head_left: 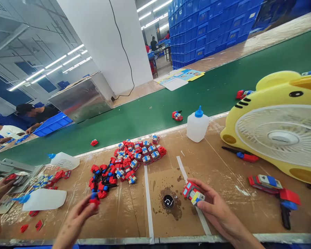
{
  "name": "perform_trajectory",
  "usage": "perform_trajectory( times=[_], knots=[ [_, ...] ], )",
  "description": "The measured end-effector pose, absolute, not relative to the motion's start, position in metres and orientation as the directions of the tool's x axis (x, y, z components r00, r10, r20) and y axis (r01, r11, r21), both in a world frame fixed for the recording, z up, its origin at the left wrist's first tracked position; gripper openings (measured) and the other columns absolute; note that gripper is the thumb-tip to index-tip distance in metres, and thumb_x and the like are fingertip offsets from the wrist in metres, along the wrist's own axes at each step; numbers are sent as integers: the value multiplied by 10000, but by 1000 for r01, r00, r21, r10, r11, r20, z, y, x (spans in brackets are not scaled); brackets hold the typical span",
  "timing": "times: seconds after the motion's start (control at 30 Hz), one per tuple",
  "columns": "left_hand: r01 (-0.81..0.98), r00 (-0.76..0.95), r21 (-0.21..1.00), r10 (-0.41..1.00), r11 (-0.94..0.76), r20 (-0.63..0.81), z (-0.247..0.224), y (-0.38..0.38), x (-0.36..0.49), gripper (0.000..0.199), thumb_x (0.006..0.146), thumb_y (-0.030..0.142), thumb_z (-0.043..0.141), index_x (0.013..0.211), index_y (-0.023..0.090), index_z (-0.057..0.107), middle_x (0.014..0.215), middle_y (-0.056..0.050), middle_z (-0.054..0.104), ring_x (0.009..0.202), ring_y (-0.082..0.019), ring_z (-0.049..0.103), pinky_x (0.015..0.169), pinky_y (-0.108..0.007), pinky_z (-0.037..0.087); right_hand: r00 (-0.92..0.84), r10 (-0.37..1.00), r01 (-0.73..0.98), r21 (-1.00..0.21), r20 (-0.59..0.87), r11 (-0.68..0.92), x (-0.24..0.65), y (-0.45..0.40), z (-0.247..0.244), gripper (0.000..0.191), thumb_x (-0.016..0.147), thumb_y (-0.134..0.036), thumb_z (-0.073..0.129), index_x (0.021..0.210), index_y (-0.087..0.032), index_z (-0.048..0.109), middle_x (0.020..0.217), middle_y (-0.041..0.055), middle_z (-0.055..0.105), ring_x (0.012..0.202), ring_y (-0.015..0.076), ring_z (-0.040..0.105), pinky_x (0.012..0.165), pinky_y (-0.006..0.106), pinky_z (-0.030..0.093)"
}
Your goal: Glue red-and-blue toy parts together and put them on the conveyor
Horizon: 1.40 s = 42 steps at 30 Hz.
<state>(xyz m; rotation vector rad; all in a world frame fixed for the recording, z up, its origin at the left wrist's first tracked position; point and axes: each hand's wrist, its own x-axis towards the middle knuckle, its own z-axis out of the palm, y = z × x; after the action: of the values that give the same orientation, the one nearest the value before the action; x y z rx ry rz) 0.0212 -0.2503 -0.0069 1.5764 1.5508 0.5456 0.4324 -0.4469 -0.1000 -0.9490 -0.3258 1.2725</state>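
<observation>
My left hand (76,218) pinches a small red plastic toy part (94,200) with a blue end, slightly blurred, at the near left edge of a pile. That pile (124,162) is made of red, white and blue toy vehicle pieces, some with black barrels. Held in the fingers of my right hand (214,204) is a toy vehicle body (193,193) in red, grey and white with a yellow-and-blue patch. Between my hands, a small round cup of dark liquid (168,201) sits on a stained cardboard sheet (159,226) taped down with white strips.
A yellow duck-shaped fan (230,121) stands at right, beside assembled toy pieces (272,186). Behind, a white squeeze bottle (197,126) stands near the green conveyor belt (145,110). Two more bottles (45,200) lie at left, near a co-worker's hand (3,188).
</observation>
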Motion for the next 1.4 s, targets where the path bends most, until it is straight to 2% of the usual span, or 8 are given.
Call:
perform_trajectory(
  times=[0.07,0.2,0.4,0.63,0.83,1.0,1.2,1.4],
  knots=[
    [577,447,794,887,-188,-115,-6,-273,75,441,837,461,672,1188,196,639,1087,-106,739,962,-281,720,843,-359,595,319,901,-664,-747,-294,-9,432,-445,-101,643,561,-418,930,1156,-291,720,1119,83,728,1043,289,615,969,443,421],
    [243,947,447,310,-861,81,-3,-300,176,305,922,152,531,1181,279,630,1250,-95,634,1086,-220,645,919,-328,547,318,899,-673,-740,-299,-8,434,-441,-103,627,576,-409,925,1156,-294,718,1121,80,732,1053,292,626,1008,467,400],
    [-172,985,40,-172,-984,0,6,-300,241,232,955,135,539,1133,267,607,1225,-83,630,1118,-232,569,1002,-443,474,366,882,-690,-723,-297,43,441,-451,-108,613,582,-389,925,1151,-300,713,1115,75,735,1026,285,649,936,434,461],
    [-215,972,29,-217,-976,-88,14,-300,252,173,930,144,563,1071,219,629,1273,-107,631,1077,-257,581,894,-373,494,386,878,-693,-717,-282,74,440,-454,-105,614,597,-388,923,1158,-282,700,1094,71,735,1011,268,657,912,404,483],
    [60,997,403,33,-913,-74,11,-295,237,408,860,54,547,1203,272,582,1289,-114,601,1136,-253,559,993,-393,461,346,915,-635,-770,-208,65,434,-449,-107,602,619,-376,916,1144,-271,643,1092,84,705,1064,283,642,906,407,499],
    [240,859,908,510,-344,-34,-8,-301,224,273,891,224,642,1160,254,606,1230,-105,586,1171,-253,554,997,-351,454,333,931,-625,-775,-152,97,419,-439,-95,600,584,-489,915,1048,-265,608,988,58,691,917,253,657,775,346,525],
    [91,722,996,686,27,-84,-23,-313,229,357,820,336,764,1131,202,650,1136,-103,662,1114,-259,602,979,-348,467,357,934,-476,-865,-26,158,402,-428,-91,573,665,-402,891,1125,-281,571,1082,68,663,1026,275,655,894,386,522],
    [48,616,984,771,173,-165,-35,-322,235,426,806,352,779,1182,176,686,1174,-135,703,1141,-306,647,1013,-414,498,424,895,37,-990,137,134,400,-425,-95,550,728,-321,846,1191,-314,548,1151,62,666,1062,285,651,905,375,534]
  ],
)
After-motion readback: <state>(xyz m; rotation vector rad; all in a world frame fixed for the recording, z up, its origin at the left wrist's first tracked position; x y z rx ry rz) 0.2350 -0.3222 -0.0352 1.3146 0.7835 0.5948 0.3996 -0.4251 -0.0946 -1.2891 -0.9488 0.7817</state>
